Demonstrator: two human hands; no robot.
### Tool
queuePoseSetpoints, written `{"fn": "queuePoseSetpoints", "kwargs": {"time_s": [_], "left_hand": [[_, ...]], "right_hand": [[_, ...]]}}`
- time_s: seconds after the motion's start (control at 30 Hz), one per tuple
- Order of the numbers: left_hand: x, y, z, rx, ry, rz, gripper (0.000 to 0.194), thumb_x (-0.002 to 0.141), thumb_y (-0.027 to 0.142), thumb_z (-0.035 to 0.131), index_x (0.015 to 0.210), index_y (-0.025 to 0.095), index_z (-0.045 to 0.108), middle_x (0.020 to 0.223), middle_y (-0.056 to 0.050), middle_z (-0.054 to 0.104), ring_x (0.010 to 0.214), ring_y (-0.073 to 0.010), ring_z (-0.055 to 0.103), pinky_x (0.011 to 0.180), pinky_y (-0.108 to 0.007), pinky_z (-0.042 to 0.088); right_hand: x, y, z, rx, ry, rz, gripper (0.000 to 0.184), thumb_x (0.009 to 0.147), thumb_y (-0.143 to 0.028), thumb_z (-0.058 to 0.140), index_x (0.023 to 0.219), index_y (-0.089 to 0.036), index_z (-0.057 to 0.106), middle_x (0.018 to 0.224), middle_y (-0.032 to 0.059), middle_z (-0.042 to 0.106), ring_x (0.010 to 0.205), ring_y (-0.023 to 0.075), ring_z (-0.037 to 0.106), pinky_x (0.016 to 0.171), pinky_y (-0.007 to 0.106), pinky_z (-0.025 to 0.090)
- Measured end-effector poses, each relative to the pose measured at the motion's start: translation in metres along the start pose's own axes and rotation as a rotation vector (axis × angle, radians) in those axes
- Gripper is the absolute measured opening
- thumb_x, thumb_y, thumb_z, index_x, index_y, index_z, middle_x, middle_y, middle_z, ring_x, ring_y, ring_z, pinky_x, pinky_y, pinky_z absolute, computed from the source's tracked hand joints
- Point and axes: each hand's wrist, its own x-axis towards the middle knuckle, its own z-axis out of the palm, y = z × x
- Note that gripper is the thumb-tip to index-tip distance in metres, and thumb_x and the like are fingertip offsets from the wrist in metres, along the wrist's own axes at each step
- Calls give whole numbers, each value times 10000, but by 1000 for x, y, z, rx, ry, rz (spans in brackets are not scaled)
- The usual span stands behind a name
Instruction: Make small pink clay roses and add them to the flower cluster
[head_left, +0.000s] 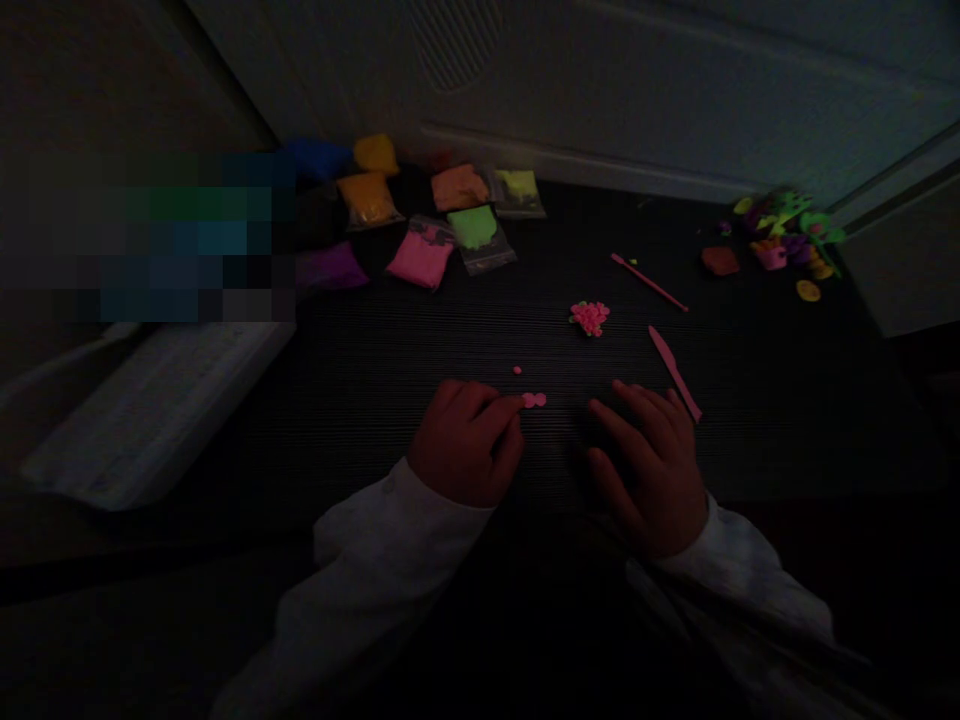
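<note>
Touching pink discs (540,400): my left fingers (504,414), bunched, pinch unclear; right fingers (619,428), spread; overpressing could deform the discs.

Pinks over a black, finely streaked table (337,400), seen down my feed.
At my center I read pink discs (535,400) and a pink pellet (517,370); toward two o'clock, a pink flower cluster (590,318) edged green and a pink stick (649,282); at three, a pink knife-shaped tool (675,374). Bags (421,254) around eleven show blue, yellow, orange, peach, lime, green, pink and purple; a brownish-red lump (720,261) sits at two. I see whitish sleeves (405,550) at seven and four.
</note>
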Motion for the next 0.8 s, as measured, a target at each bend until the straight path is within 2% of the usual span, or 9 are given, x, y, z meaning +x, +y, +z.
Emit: {"fn": "queuePoseSetpoints", "kwargs": {"time_s": [0.37,0.8], "left_hand": [[-1,4,0,77,-96,42,348,707,241,445,1048,209,507,782,-54,505,735,-171,424,678,-351,361],[0,9,3,130,-167,-13,344,737,292,408,1064,221,486,841,-57,502,765,-185,413,679,-361,348]], "right_hand": [[15,-17,4,-90,-190,-5,465,733,-446,392,1156,-253,390,1293,67,235,1124,266,260,920,508,138],[18,-21,6,-100,-176,-23,470,716,-425,433,1139,-221,410,1292,85,241,1100,286,283,898,526,164]]}}
